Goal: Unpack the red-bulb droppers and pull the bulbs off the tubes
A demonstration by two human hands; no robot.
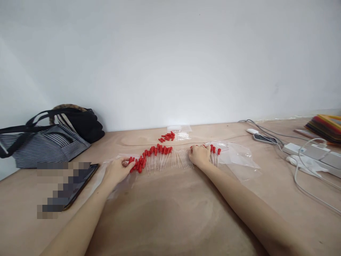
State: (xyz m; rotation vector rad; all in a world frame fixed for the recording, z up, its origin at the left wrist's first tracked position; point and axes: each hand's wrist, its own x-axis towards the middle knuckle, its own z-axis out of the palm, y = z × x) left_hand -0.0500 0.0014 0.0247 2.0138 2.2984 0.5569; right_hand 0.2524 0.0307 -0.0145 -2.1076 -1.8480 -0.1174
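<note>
Loose red rubber bulbs [137, 165] lie in a small heap left of a row of glass droppers [160, 156] fitted with the same bulbs. At the heap's left edge, my left hand [117, 171] pinches a red bulb between thumb and fingers. Bare glass tubes [182, 158] lie side by side in the middle of the row. My right hand [200, 155] rests at their right end, fingers curled down; whatever they hold is hidden. Just right of it are more red-topped droppers [215, 154].
Behind the row lie more bulbs [167, 136] and thin tubes [183, 135] by a plastic bag [178, 128]. Another clear bag [242, 160] lies right. A phone [80, 188] and striped bag [48, 145] sit left; a power strip [314, 154] and cables lie right.
</note>
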